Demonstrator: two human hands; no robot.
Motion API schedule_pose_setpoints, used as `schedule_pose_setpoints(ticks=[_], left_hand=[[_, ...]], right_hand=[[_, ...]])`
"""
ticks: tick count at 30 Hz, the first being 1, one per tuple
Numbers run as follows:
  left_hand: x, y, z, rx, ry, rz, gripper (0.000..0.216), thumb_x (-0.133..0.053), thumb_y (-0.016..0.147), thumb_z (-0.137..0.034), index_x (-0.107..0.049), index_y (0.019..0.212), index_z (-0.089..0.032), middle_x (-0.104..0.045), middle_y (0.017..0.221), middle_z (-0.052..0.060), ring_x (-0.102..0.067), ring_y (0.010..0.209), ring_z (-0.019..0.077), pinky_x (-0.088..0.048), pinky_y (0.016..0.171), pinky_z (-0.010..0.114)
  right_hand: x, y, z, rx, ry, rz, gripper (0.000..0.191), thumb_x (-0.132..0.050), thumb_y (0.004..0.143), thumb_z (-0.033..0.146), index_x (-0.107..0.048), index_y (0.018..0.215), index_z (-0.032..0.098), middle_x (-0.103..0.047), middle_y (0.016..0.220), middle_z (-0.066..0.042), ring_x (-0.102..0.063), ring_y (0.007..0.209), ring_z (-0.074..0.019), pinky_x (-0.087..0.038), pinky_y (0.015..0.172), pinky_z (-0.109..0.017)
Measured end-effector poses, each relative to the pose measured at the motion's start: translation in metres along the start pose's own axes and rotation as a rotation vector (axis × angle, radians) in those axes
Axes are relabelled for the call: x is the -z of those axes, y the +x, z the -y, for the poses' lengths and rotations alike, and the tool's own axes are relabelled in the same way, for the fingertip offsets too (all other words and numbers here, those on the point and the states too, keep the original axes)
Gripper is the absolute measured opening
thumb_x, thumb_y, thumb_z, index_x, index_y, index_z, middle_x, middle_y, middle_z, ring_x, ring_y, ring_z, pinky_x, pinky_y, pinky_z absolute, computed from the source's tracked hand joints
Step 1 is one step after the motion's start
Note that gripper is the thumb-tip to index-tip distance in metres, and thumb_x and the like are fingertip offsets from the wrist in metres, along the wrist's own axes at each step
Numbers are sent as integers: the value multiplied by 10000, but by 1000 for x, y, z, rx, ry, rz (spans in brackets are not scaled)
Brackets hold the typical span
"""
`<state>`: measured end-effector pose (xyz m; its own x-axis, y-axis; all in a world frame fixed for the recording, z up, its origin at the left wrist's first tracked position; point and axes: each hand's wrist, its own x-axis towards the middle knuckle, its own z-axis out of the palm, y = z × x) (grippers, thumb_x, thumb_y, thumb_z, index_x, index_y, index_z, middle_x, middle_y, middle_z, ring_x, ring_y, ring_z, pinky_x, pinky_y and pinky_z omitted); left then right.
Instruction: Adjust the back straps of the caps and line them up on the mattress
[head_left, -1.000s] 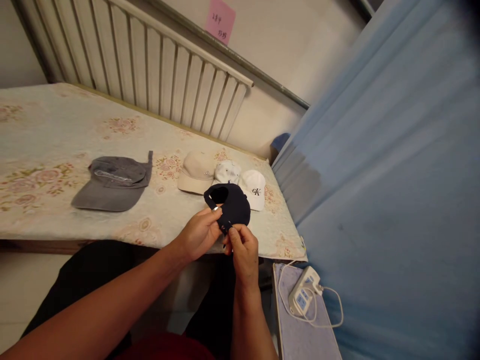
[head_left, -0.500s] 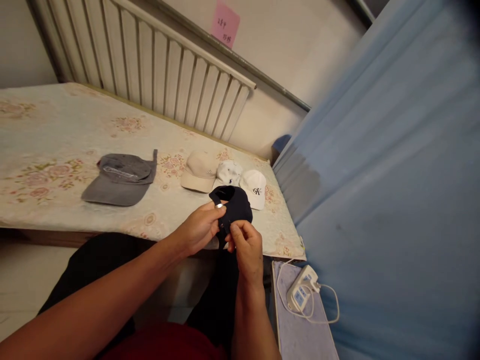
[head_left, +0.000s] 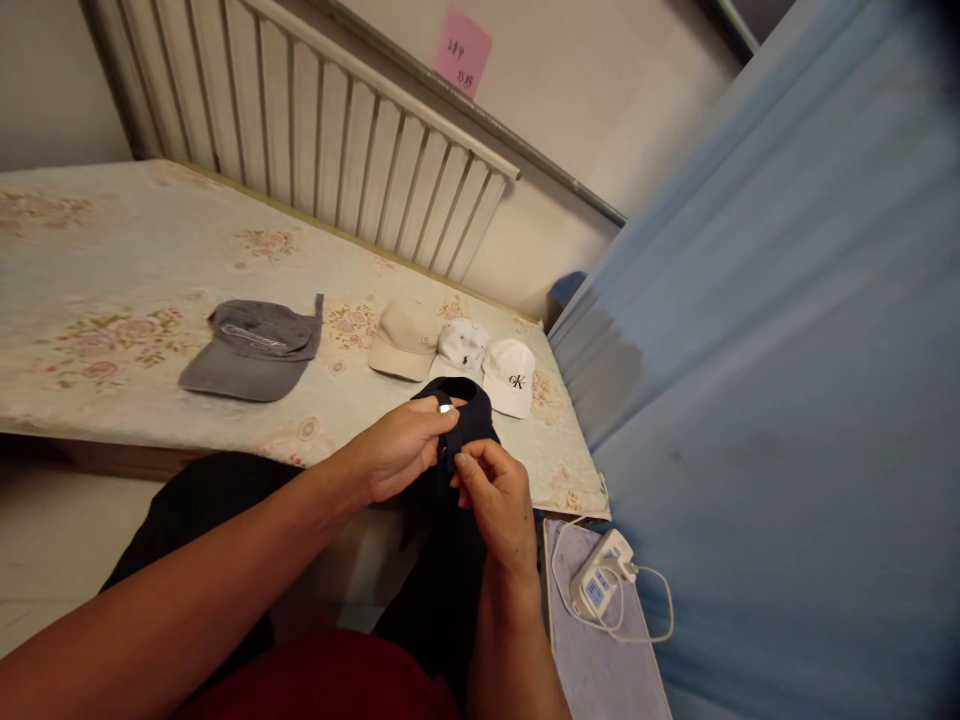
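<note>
Navy cap (head_left: 471,418) is pinched between your left hand (head_left: 397,452) and right hand (head_left: 501,498). Its brim is hidden behind them

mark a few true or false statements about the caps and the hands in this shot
1. Both the left hand and the right hand grip the dark cap. True.
2. The white logo cap is lifted off the table. False: it rests on the table, next to the patterned white cap.
3. The grey cap lies on the table, apart from the row of light caps. True.
4. The power strip sits on the table among the caps. False: it lies lower down on a mat, to the right of the table edge.
</note>
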<state>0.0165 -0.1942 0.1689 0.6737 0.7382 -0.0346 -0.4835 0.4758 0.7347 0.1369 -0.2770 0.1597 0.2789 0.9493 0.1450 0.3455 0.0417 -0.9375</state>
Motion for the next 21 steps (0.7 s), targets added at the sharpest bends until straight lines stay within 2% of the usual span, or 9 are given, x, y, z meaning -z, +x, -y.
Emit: schedule_pose_setpoints(ticks=[4, 10, 14, 15, 18, 21], left_hand=[[3, -4, 0, 41, -5, -11, 141, -631, 813, -155, -619, 943, -104, -611, 700, 35, -598, 599, 142, -500, 551, 254], [14, -11, 3, 142, -53, -10, 79, -636, 825, -161, -597, 879, -118, -616, 730, 42, -631, 696, 154, -483, 628, 248], [22, -11, 6, 195, -34, -11, 120, -639, 838, -200, -609, 916, -113, -643, 791, 65, -628, 690, 151, -454, 590, 234], [24, -10, 7, 205, -30, -13, 145, -639, 851, -237, -608, 925, -117, -647, 797, 67, -624, 678, 149, -441, 570, 228], [28, -10, 11, 242, -4, 1, 319, -599, 880, -460, -591, 961, -151, -641, 765, 49, -593, 598, 145, -372, 489, 217], [32, -10, 15, 281, 44, 39, 473, -535, 849, -638, -582, 960, -180, -622, 694, 25, -548, 525, 143, -302, 443, 216]], right_hand=[[2, -4, 2, 60, -109, -16, 176, -578, 864, 327, -618, 761, 191, -568, 600, 40, -511, 519, -104, -382, 499, -215], [0, -8, -1, 140, -246, 24, 154, -601, 870, 273, -601, 731, 206, -524, 606, 50, -465, 558, -115, -350, 551, -241], [-1, -9, -3, 289, -429, -5, 51, -618, 855, 196, -619, 806, 209, -587, 764, 9, -532, 691, -144, -393, 651, -263], [-1, -8, -4, 329, -463, 5, 39, -610, 856, 176, -629, 850, 210, -600, 818, -7, -552, 742, -156, -408, 684, -270], [0, -7, -5, 419, -558, 113, 213, -558, 881, 139, -640, 1057, 225, -615, 931, -38, -583, 840, -180, -440, 749, -285], [0, -5, -6, 454, -721, 232, 383, -541, 893, 127, -587, 1246, 270, -616, 966, -45, -597, 827, -187, -448, 718, -287]])
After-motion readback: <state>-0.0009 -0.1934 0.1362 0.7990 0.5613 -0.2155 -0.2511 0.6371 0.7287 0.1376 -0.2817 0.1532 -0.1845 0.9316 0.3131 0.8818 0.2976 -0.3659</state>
